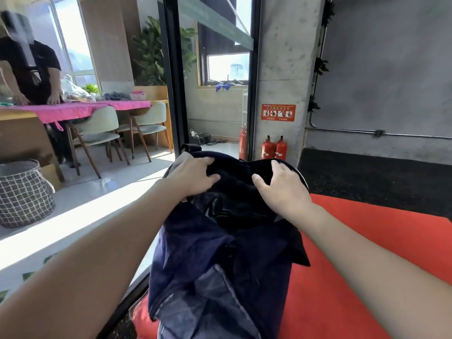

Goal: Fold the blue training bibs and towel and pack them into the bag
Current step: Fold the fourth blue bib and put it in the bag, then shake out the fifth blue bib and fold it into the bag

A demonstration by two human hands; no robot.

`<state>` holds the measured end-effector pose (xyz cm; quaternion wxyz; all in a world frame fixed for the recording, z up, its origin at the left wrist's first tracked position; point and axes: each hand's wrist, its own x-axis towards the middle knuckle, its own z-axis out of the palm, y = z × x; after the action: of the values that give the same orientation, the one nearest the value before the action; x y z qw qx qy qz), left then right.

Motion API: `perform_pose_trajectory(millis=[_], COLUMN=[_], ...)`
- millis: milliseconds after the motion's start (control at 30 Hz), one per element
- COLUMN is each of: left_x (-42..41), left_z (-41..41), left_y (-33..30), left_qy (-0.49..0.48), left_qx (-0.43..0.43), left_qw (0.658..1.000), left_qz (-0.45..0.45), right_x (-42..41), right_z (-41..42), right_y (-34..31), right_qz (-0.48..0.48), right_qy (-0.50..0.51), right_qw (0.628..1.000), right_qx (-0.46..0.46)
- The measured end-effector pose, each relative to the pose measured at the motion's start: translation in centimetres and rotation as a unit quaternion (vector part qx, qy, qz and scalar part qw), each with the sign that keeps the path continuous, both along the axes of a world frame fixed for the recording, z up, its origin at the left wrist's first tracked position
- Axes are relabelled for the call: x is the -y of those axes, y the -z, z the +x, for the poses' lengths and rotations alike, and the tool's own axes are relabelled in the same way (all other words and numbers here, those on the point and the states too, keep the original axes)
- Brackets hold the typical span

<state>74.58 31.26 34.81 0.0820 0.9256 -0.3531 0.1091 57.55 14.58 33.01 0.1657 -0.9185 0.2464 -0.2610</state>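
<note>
A dark navy bag (195,260) lies open on a red mat (354,265), its mouth facing me. Dark blue cloth (234,177) fills the far end of the bag. My left hand (193,177) presses on the cloth at the left, fingers spread and thumb out. My right hand (283,184) presses on it at the right, fingers lying over the bag's far rim. Neither hand curls around anything. I cannot tell bibs from towel inside the dark opening.
A glass wall with a black frame (171,94) runs along the left of the mat. Two red fire extinguishers (274,148) stand by a concrete pillar ahead. Beyond the glass are a checked basket (24,194), chairs, and a person at a pink-covered table (73,108).
</note>
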Motion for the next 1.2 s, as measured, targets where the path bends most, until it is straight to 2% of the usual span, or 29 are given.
perform_pose_trajectory(millis=[133,200,267,400,500,700,1000,1200], left_x=[-0.4,-0.6,-0.8,-1.3,-1.7,-1.7,3.6,10.6], left_z=[-0.6,-0.1,0.4,-0.9,-2.9,-6.3,-19.3,-31.9], left_y=[-2.5,-2.0,-0.2,5.2,8.2,10.5,8.9,10.2], left_qy=[0.002,0.01,0.011,0.019,0.042,0.085,0.185,0.294], left_qx=[0.052,0.016,-0.022,-0.075,-0.103,-0.16,-0.088,-0.103], left_qw=[0.999,1.0,1.0,0.996,0.993,0.981,0.957,0.934], left_qz=[0.002,-0.01,-0.008,0.048,0.03,-0.062,-0.205,-0.176], right_x=[-0.5,-1.0,-1.6,-2.4,-2.4,-2.1,1.5,5.4], right_z=[-0.5,-0.4,-0.1,0.2,-1.0,-6.1,-20.5,-33.4], right_y=[-1.7,-1.3,0.4,5.1,7.2,8.2,8.8,10.0], right_qz=[0.013,0.02,0.032,0.063,0.085,0.12,0.103,0.108], right_qy=[0.008,0.014,0.01,-0.034,-0.046,-0.092,-0.035,0.056], right_qw=[1.0,1.0,0.996,0.982,0.984,0.988,0.993,0.992], right_qx=[0.002,-0.018,-0.078,-0.176,-0.151,-0.015,-0.04,-0.03])
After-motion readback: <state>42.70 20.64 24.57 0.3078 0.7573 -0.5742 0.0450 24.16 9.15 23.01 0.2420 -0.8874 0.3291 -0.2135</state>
